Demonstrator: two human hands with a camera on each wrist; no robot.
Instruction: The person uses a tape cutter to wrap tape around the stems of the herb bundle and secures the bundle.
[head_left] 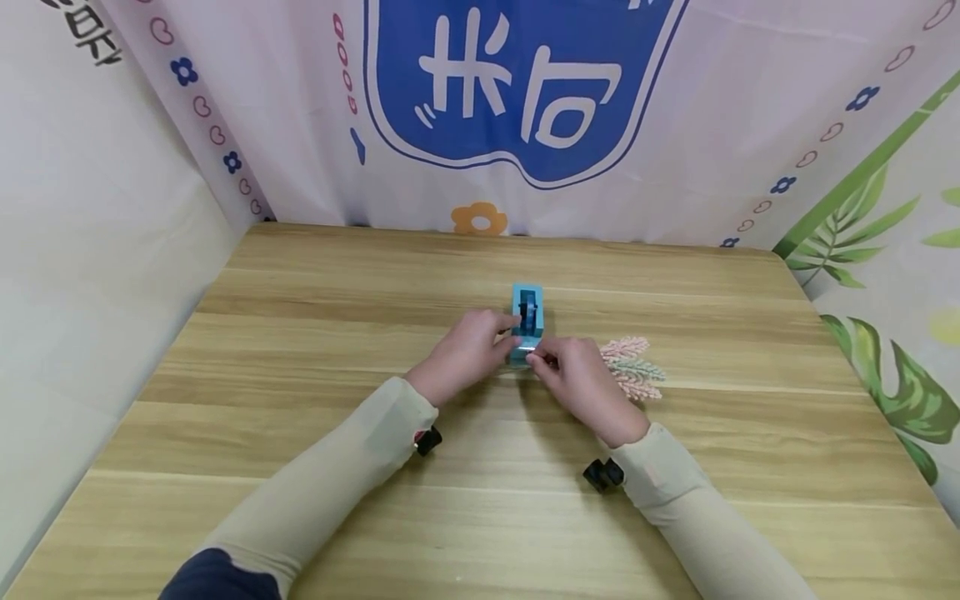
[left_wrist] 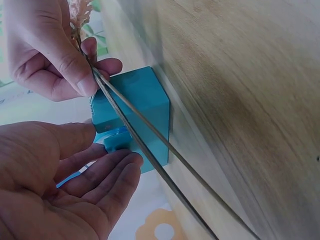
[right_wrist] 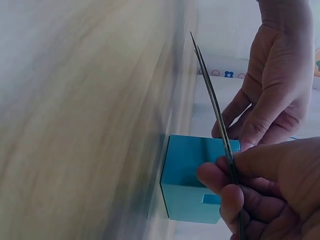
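Note:
A blue tape dispenser stands on the table, its roll showing in the top slot. My left hand holds it from the left, with thumb and fingers on either side of its front part in the left wrist view. My right hand pinches thin stems between thumb and fingers, close over the dispenser's front end. In the head view, fluffy pink and pale green flower sprigs show beyond the right hand. The stems cross in front of the dispenser in the left wrist view.
The wooden table extends around both hands. At its back edge hangs a white curtain with a blue printed sign, and patterned cloth covers the sides. Small black devices sit below both wrists.

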